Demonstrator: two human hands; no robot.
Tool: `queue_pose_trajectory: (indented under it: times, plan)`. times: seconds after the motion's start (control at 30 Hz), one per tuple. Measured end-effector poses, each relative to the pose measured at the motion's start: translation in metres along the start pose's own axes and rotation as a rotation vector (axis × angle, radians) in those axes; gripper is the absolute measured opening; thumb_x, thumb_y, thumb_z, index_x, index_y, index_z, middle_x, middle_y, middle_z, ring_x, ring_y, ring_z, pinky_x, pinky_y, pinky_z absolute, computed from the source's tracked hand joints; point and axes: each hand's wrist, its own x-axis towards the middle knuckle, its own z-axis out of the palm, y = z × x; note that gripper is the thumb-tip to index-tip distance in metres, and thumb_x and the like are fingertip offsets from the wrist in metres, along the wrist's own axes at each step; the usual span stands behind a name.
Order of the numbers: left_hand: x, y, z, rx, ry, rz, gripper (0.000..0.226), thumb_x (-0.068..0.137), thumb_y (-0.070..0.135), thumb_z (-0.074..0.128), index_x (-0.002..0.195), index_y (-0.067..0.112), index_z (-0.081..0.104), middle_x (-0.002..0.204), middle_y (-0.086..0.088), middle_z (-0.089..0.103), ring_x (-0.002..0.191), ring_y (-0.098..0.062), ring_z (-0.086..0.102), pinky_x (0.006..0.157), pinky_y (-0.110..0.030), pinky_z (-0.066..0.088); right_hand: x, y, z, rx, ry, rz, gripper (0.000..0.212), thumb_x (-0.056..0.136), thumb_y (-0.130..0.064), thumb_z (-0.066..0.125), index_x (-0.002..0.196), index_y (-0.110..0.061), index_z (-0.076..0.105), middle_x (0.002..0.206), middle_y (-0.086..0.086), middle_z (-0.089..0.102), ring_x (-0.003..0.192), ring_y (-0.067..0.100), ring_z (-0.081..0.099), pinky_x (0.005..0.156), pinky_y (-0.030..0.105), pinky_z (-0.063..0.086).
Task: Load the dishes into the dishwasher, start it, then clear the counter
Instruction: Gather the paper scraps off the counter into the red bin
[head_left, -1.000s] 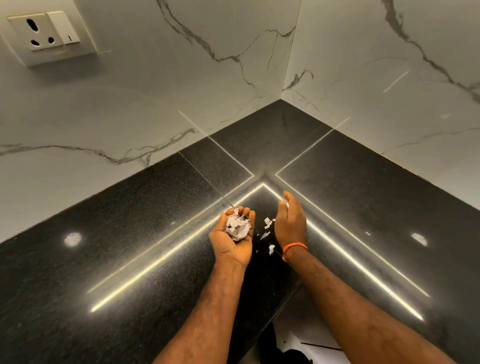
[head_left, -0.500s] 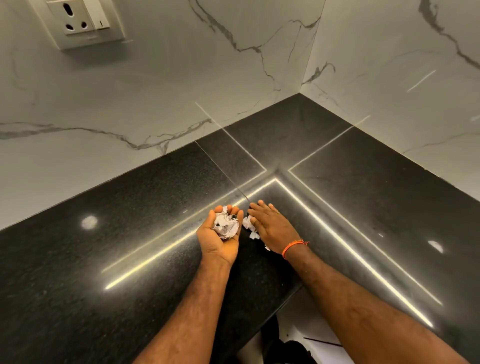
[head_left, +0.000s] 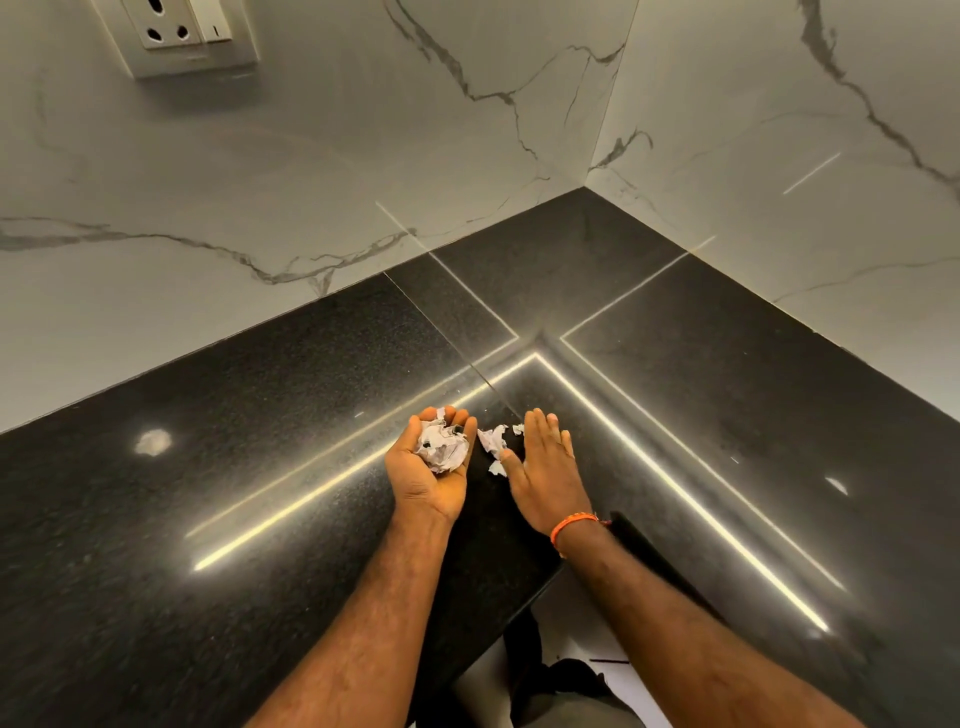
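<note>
The black speckled worktop (head_left: 218, 509) runs in an L into the corner where two white marble-veined walls (head_left: 291, 171) meet, and its front edge makes an inner notch just below the hands, with pale floor and some dark cloth showing under that notch. Taking the notch as the landmark: the left hand (head_left: 430, 467) lies just above it and slightly left, palm up, fingers (head_left: 448, 417) curled loosely into a cup that holds a crumpled ball of white paper (head_left: 442, 451). The right hand (head_left: 545, 467) lies just above the notch and slightly right, fingers straight and together, palm side down and set on edge against the worktop, gripping nothing. An orange band (head_left: 570, 526) circles its wrist. Between the two hands, directly above the notch, a few torn paper scraps (head_left: 493, 441) lie on the worktop, touching or just beside the right thumb. Whether the thumb presses on them cannot be told. Well above the notch the worktop stretches bare to the wall corner, crossed only by bright reflected light strips and a thin seam. It also runs wide to the left and to the right of the notch. Far up and left of the notch a white socket and switch plate (head_left: 182, 31) sits on the wall, well clear of the hands.
</note>
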Motion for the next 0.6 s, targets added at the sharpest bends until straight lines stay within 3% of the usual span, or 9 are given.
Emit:
queue_pose_trajectory:
  times: [0.13,0.27,0.37,0.47,0.6]
  plan:
    - [-0.006,0.009,-0.006,0.002,0.018,0.007,0.029,0.105,0.024,0.043,0.096,0.005,0.063,0.09,-0.016,0.07,0.088,-0.031,0.07,0.088,-0.048,0.057,0.013,-0.015,0.007,-0.083,-0.074,-0.147,0.071,0.104,-0.044,0.042,0.161,-0.016,0.011,0.168,0.007,0.003,0.155,0.025,-0.006,0.125,0.041,-0.006]
    - [-0.012,0.01,-0.006,0.005,0.025,0.011,0.03,0.106,0.024,0.042,0.096,0.005,0.063,0.089,-0.015,0.07,0.09,-0.032,0.069,0.088,-0.048,0.056,0.01,-0.014,0.004,-0.127,0.009,-0.314,0.038,0.103,-0.022,0.05,0.141,-0.018,0.056,0.156,0.01,0.042,0.15,0.032,0.027,0.123,0.046,0.024]
    - [-0.014,0.003,-0.004,0.014,0.008,0.007,0.029,0.106,0.022,0.043,0.095,0.005,0.063,0.089,-0.014,0.07,0.089,-0.031,0.07,0.086,-0.047,0.056,0.002,-0.015,-0.006,-0.237,0.008,-0.281,0.04,0.103,-0.016,0.045,0.142,-0.016,0.054,0.154,0.006,0.044,0.147,0.026,0.034,0.119,0.037,0.033]
    - [-0.014,-0.006,-0.001,0.0,-0.007,-0.014,0.028,0.106,0.022,0.042,0.096,0.005,0.063,0.089,-0.014,0.069,0.089,-0.031,0.07,0.089,-0.047,0.055,-0.01,-0.014,-0.014,-0.294,-0.028,-0.224,0.048,0.101,-0.01,0.041,0.149,-0.015,0.044,0.16,0.007,0.034,0.15,0.025,0.029,0.116,0.04,0.036]
    - [-0.016,-0.015,0.004,-0.004,-0.014,-0.018,0.029,0.105,0.021,0.042,0.096,0.005,0.064,0.089,-0.015,0.07,0.09,-0.032,0.069,0.092,-0.048,0.054,-0.009,-0.011,-0.026,-0.314,-0.014,-0.265,0.043,0.097,-0.008,0.046,0.136,-0.015,0.061,0.148,0.002,0.053,0.131,0.027,0.055,0.103,0.043,0.05]
